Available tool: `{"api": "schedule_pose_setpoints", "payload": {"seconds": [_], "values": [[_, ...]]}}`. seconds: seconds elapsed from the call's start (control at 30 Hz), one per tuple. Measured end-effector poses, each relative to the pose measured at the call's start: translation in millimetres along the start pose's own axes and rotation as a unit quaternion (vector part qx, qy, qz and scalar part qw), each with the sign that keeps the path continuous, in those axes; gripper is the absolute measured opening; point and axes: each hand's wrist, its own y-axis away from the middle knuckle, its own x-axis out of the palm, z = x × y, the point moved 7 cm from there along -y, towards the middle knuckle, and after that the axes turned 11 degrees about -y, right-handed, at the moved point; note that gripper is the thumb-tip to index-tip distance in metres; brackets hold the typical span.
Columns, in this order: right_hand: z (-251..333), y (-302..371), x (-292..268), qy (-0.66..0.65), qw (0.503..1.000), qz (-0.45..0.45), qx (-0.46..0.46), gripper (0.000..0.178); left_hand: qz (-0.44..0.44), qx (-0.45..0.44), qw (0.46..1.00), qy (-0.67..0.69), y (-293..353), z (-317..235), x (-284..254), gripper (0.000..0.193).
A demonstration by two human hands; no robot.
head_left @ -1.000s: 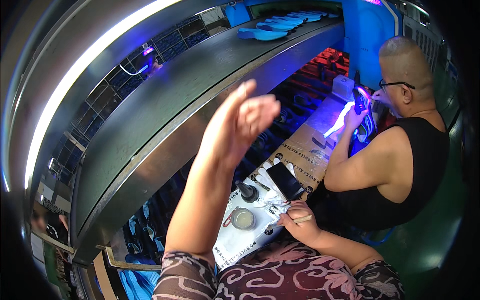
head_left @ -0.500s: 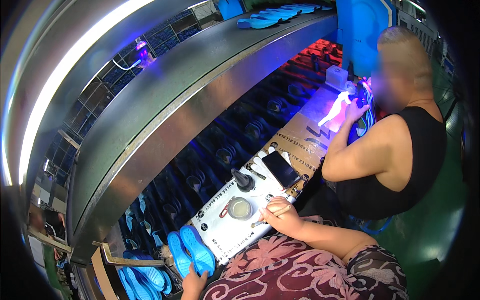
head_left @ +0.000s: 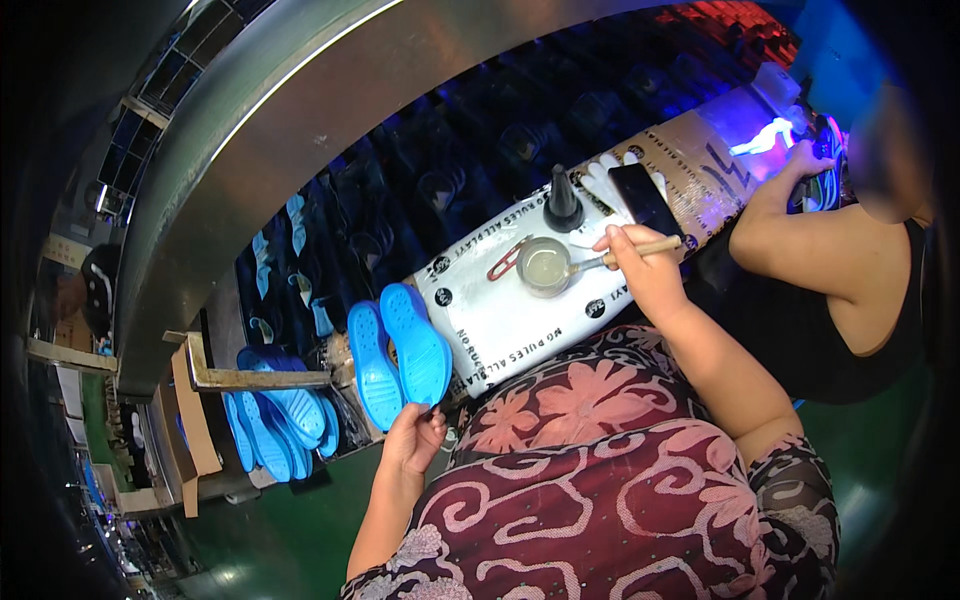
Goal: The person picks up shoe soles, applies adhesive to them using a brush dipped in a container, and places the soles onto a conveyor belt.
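My right hand is closed round the wooden handle of a brush. The brush's tip reaches the rim of a clear round jar of pale liquid on the white-wrapped board. At the near end of a pair of blue shoe soles, my left hand is closed, its fingers curled. A small dark bit shows by its fingertips; what they pinch is too small to make out. The right sole of the pair lies nearest that hand, with the left sole beside it.
Beyond the jar stand a dark cone-tipped bottle, a red loop, white gloves and a phone. More blue soles are stacked at left by a metal bracket. A co-worker's arm is at right, under a metal hood.
My right hand has brought the brush from the board to the jar. My left hand's fingers have curled at the soles' near end. The view has swung downward.
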Motion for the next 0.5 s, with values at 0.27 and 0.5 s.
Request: {"api": "schedule_pose_setpoints", "payload": {"seconds": [0.27, 0.5], "values": [[-25, -25, 57, 0.208, 0.961, 0.088, -0.162, 0.020, -0.022, -0.050, 0.998, -0.025, 0, 15, -5, 0.023], [-13, -26, 52, 0.192, 0.964, 0.088, -0.159, 0.021, 0.011, 0.012, 1.000, 0.023, -20, -15, 3, 0.027]]}}
